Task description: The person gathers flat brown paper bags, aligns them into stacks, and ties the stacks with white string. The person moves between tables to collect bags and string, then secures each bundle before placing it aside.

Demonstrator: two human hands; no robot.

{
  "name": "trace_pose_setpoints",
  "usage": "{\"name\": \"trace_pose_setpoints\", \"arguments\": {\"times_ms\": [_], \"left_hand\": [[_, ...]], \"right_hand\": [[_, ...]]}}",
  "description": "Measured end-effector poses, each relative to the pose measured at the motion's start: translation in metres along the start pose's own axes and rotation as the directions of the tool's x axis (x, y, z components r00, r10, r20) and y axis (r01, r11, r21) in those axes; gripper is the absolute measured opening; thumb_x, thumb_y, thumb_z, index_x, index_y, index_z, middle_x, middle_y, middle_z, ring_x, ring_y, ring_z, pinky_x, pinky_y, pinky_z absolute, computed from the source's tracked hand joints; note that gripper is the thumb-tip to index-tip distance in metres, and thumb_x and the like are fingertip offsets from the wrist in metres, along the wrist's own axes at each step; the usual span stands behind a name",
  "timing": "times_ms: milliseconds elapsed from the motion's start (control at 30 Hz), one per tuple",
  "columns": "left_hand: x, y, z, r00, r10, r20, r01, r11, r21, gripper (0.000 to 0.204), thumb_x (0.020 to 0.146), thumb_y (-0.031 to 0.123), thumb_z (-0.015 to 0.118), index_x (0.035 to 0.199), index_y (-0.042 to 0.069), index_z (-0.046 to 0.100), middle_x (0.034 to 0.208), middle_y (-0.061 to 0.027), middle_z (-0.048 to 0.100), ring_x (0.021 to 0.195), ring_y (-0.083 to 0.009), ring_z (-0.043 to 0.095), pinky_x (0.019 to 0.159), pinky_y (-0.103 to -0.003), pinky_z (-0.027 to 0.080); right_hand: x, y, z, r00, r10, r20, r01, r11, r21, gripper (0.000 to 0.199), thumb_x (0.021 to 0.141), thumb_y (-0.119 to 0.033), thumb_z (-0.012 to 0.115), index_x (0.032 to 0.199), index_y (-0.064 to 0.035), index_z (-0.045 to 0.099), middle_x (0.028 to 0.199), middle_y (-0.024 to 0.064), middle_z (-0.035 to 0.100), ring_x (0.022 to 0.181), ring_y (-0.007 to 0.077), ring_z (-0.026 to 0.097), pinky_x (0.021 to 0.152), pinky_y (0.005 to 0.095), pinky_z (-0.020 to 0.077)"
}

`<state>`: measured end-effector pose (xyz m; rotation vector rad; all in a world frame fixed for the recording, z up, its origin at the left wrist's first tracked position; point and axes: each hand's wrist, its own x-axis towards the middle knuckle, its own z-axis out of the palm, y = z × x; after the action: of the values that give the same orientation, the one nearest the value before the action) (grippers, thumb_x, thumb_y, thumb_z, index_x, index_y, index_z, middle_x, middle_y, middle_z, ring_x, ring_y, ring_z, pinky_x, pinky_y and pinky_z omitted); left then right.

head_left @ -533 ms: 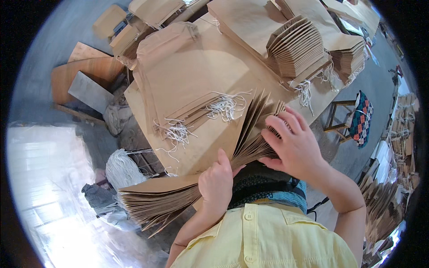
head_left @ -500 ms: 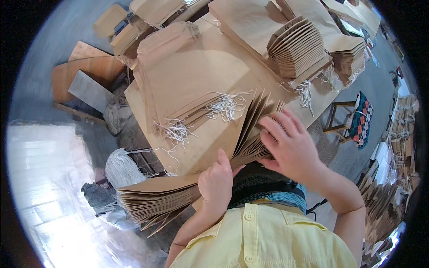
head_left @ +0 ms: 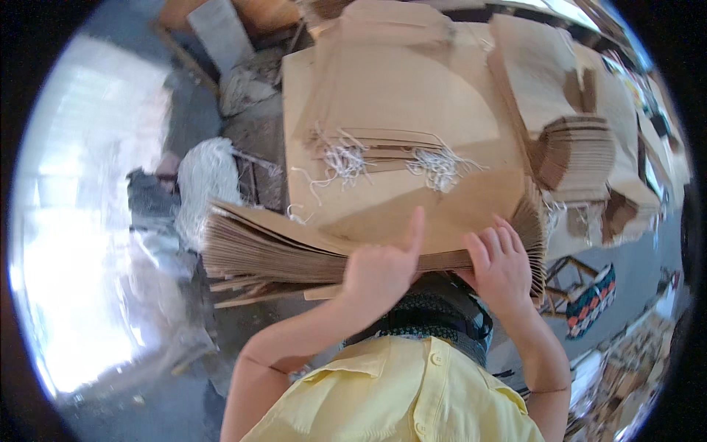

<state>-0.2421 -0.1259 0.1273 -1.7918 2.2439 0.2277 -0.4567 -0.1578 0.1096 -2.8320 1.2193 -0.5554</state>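
A thick stack of brown paper bags (head_left: 287,258) lies along the near table edge, in front of my body. Its left end is fanned into many layers, and its right end curves up in tight folds. My left hand (head_left: 379,276) is closed around the near edge of the stack, with one digit pointing up over the top sheet. Farther right, my right hand (head_left: 503,265) grips the same edge, its fingers bent over the top; part of its grip is hidden. Beyond the stack, more flat paper bags (head_left: 398,88) with white cord handles (head_left: 438,166) rest on the table.
At the right of the table (head_left: 493,140) sit more brown bags and a folded bundle (head_left: 578,155). White cord (head_left: 210,184) hangs at the left beside a dark grey cloth (head_left: 151,197). A stool with a patterned cover (head_left: 591,303) stands on the floor to the right.
The view has turned and shifted, so the table sits straighter. The stack's right part, fanned apart before, now lies flatter and closer together. My right hand has come down onto its near edge.
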Motion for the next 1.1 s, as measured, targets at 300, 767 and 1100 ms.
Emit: {"name": "trace_pose_setpoints", "arguments": {"times_ms": [300, 767, 1100], "left_hand": [[-0.117, -0.181, 0.043, 0.936, -0.273, -0.221, 0.257, 0.962, -0.098, 0.057, 0.063, 0.034, 0.087, 0.11, 0.016, 0.062, 0.089, -0.0105, 0.069, 0.094, -0.0281, 0.067, 0.079, -0.045, 0.052], [-0.065, -0.223, -0.021, 0.878, 0.205, 0.433, -0.079, 0.953, -0.291, 0.04, 0.083, 0.039, 0.071, 0.116, 0.016, 0.064, 0.084, -0.0167, 0.071, 0.082, -0.034, 0.07, 0.072, -0.044, 0.054], [0.147, -0.304, 0.273, 0.686, 0.439, 0.58, 0.148, 0.696, -0.702, 0.086, 0.07, 0.046, 0.084, 0.137, 0.0, 0.053, 0.123, -0.0185, 0.067, 0.113, -0.0314, 0.064, 0.098, -0.041, 0.049]], "right_hand": [[0.011, 0.006, 0.006, 0.996, 0.015, 0.09, 0.003, 0.981, -0.192, 0.044, 0.058, -0.031, 0.081, 0.088, -0.012, 0.055, 0.087, 0.0052, 0.057, 0.088, 0.0256, 0.054, 0.081, 0.0398, 0.0458], [0.031, 0.007, -0.069, 0.993, 0.089, 0.077, -0.054, 0.927, -0.37, 0.045, 0.065, -0.053, 0.074, 0.078, -0.0117, 0.061, 0.079, 0.0039, 0.062, 0.082, 0.0248, 0.061, 0.073, 0.0408, 0.0482], [0.075, -0.031, 0.125, 0.975, 0.185, 0.119, -0.169, 0.977, -0.131, 0.043, 0.083, -0.019, 0.062, 0.125, -0.0141, 0.059, 0.124, 0.009, 0.058, 0.127, 0.0304, 0.049, 0.108, 0.0502, 0.0386]]}}
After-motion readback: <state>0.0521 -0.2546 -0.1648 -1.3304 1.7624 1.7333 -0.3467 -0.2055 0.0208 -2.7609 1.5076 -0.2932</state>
